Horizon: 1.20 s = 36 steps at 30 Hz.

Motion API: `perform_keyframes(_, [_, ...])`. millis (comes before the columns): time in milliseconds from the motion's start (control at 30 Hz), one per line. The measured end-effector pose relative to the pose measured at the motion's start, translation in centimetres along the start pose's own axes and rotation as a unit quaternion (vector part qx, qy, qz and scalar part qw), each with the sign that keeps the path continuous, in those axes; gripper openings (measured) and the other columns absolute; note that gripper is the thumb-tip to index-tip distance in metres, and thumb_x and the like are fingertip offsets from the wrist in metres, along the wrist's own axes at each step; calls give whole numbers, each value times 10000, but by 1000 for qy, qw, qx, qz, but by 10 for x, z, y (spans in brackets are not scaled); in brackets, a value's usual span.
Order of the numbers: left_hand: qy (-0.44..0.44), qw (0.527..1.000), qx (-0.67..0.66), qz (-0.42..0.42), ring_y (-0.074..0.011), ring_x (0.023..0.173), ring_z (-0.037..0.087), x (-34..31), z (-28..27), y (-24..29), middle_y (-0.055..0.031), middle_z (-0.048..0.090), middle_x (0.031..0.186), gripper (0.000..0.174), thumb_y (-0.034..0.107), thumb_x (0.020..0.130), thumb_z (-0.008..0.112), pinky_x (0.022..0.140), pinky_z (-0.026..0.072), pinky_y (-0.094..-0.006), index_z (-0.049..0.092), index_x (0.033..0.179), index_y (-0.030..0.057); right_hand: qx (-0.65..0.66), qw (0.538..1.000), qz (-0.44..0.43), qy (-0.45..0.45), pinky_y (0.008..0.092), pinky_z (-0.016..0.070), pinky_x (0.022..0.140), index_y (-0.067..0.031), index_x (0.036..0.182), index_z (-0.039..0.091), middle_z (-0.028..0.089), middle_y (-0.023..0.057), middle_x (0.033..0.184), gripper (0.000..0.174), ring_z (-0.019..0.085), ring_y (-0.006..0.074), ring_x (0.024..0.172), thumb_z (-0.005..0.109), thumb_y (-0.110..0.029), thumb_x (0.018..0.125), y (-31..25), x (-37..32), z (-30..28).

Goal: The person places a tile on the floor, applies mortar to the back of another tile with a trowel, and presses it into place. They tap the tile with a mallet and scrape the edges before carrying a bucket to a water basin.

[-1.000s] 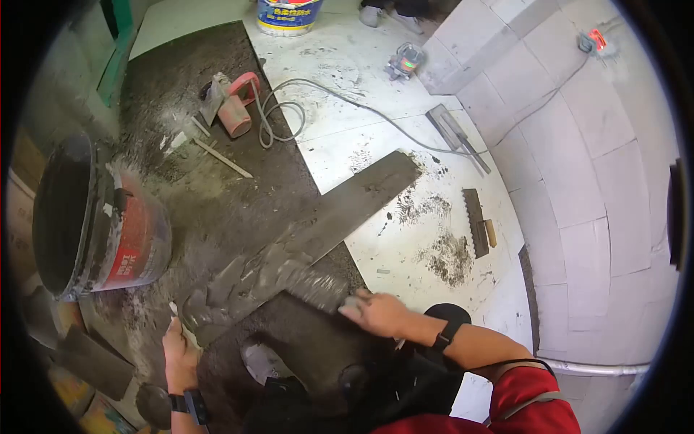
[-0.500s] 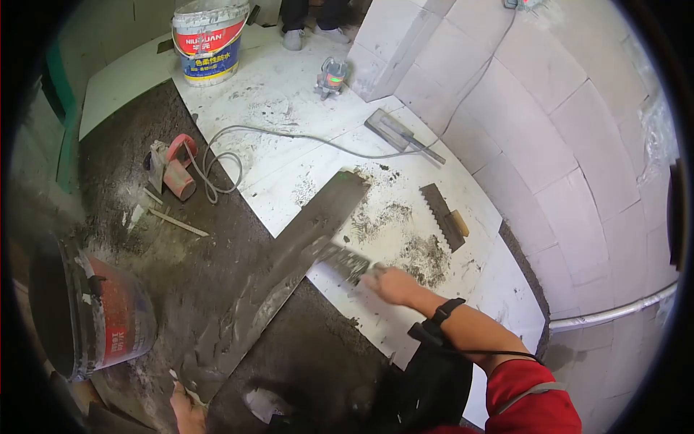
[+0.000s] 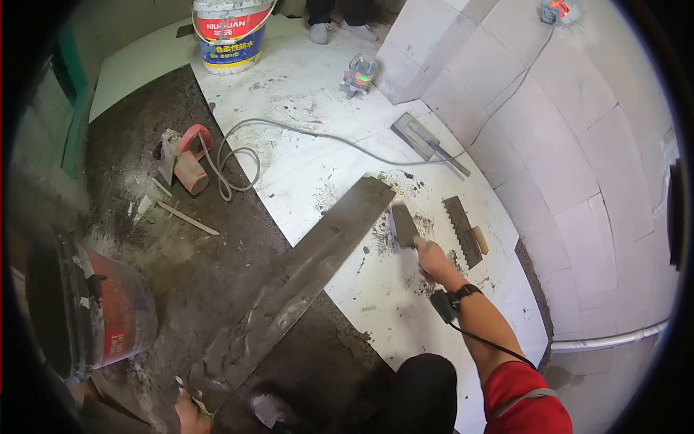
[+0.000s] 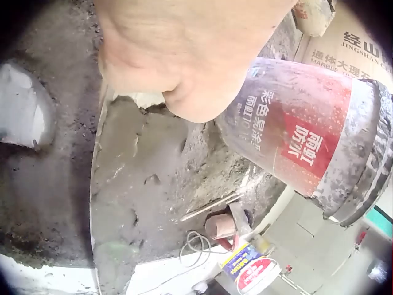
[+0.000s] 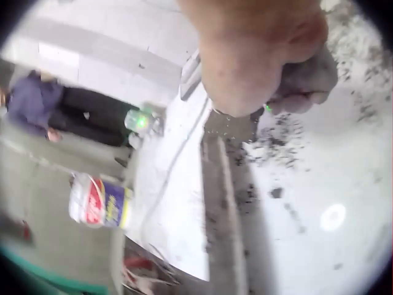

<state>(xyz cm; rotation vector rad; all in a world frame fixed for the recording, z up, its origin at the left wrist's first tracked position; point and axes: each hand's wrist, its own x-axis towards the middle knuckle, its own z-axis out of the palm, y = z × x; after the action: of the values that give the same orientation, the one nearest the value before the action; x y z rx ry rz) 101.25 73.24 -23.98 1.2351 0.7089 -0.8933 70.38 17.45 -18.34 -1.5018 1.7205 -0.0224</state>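
A long tile strip coated in grey mortar lies diagonally from the lower left to the white tiles. The right hand grips a flat trowel just right of the strip's far end; in the right wrist view that hand has its fingers curled, the trowel blade showing below it. At the strip's near end, the left hand pinches the strip's edge or a small pale piece there; which one I cannot tell. The left wrist view shows this hand over the mortar, fingertips hidden.
A notched trowel and a float lie on the white tiles. A red power tool with a looping cable, a laser level, a labelled bucket and a large bucket stand around. Another person's feet are behind.
The right hand has carried its trowel from over the strip to the right, past the strip's far end. The left hand stays at the near end. The head view has shifted.
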Motion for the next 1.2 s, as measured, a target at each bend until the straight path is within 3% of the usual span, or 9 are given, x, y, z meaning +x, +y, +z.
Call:
perform_keyframes(333, [-8, 1000, 5, -15, -258, 942, 626, 1, -26, -9, -125, 616, 1069, 367, 268, 1021, 337, 830, 545, -440, 542, 1199, 19, 137, 977, -30, -160, 355, 476, 521, -61, 829, 493, 466, 49, 577, 447, 544, 173, 516, 371, -458, 995, -45, -19, 54])
perform_keyframes(467, [-23, 997, -70, -12, -270, 968, 622, -11, 9, -5, -125, 611, 1102, 398, 264, 1031, 270, 854, 540, -448, 519, 1224, 20, -284, 847, -434, -114, 481, 503, 672, -36, 1004, 520, 550, 246, 804, 276, 591, 416, 691, 371, -267, 995, 31, -55, 63])
perform_keyframes(633, [-10, 999, -27, -20, -276, 999, 614, -32, 30, 9, -131, 598, 1158, 426, 268, 1035, 230, 880, 529, -443, 511, 1233, 17, -401, 799, -425, -141, 489, 499, 708, -30, 1048, 538, 572, 282, 877, 257, 599, 425, 769, 364, -209, 987, 28, -80, 7])
perform_keyframes(733, [-12, 998, -60, -22, -258, 953, 621, -27, 24, 3, -116, 618, 1106, 417, 276, 1035, 242, 830, 542, -409, 534, 1210, 34, -163, 970, -130, -129, 457, 478, 641, 10, 899, 533, 563, 214, 674, 399, 579, 390, 666, 356, -333, 1003, -30, -95, 37])
perform_keyframes(800, [49, 996, -1, -72, -247, 878, 632, -22, 16, 0, -108, 637, 1055, 392, 284, 1036, 271, 766, 551, -371, 559, 1181, 61, -127, 973, -159, -110, 449, 470, 661, 17, 872, 513, 563, 222, 718, 429, 562, 387, 696, 333, -348, 1011, -27, -74, 66])
perform_keyframes(867, [111, 986, 120, -36, -232, 798, 631, -22, 12, -6, -95, 644, 999, 358, 307, 1030, 322, 720, 553, -359, 580, 1121, 76, -261, 787, -557, 46, 454, 422, 597, -13, 832, 472, 509, 175, 669, 268, 528, 338, 628, 340, -198, 974, 34, -13, 85])
perform_keyframes(967, [124, 992, 22, -30, -205, 717, 612, -19, 4, -16, -61, 632, 946, 325, 325, 1026, 357, 641, 531, -329, 579, 1087, 95, -354, 797, -489, -33, 485, 438, 756, 65, 1050, 532, 571, 254, 867, 341, 550, 436, 830, 451, 57, 719, 62, -20, 47])
perform_keyframes(1067, [63, 998, 2, 14, -202, 865, 622, -12, 2, -20, -89, 636, 1013, 370, 307, 1030, 333, 733, 518, -354, 574, 1142, 49, -273, 944, -182, -39, 445, 453, 832, 80, 1108, 560, 616, 280, 963, 315, 592, 437, 901, 408, -138, 940, 78, -20, -13])
perform_keyframes(1200, [121, 986, 116, 18, -175, 812, 589, -11, -1, -21, -79, 616, 994, 348, 293, 1025, 356, 710, 489, -319, 553, 1151, 35, -256, 877, -403, 45, 400, 458, 833, 82, 1171, 544, 634, 241, 964, 412, 608, 349, 915, 389, -257, 995, 17, -44, -26])
